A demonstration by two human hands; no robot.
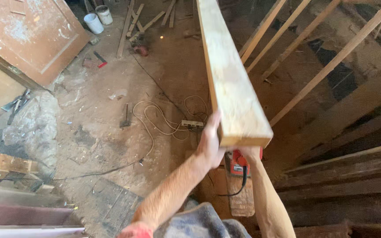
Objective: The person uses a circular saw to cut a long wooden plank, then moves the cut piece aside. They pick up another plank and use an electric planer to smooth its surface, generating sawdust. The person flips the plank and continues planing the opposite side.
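A long pale wooden plank [230, 75] runs from the top of the view down to the middle, held up in the air above a dirt floor. My left hand [210, 139] grips the plank's near end on its left edge, fingers wrapped up along the side. My right hand [250, 152] is under the plank's near end and mostly hidden by it; only the wrist and forearm show. Both forearms reach up from the bottom of the view.
A red power tool [237, 163] with a black cord lies below the plank end. A white cable and power strip [192, 124] coil on the floor. Slanted timber studs [331, 61] stand right. An old door [31, 35], buckets [94, 23] and scrap wood lie at the back left.
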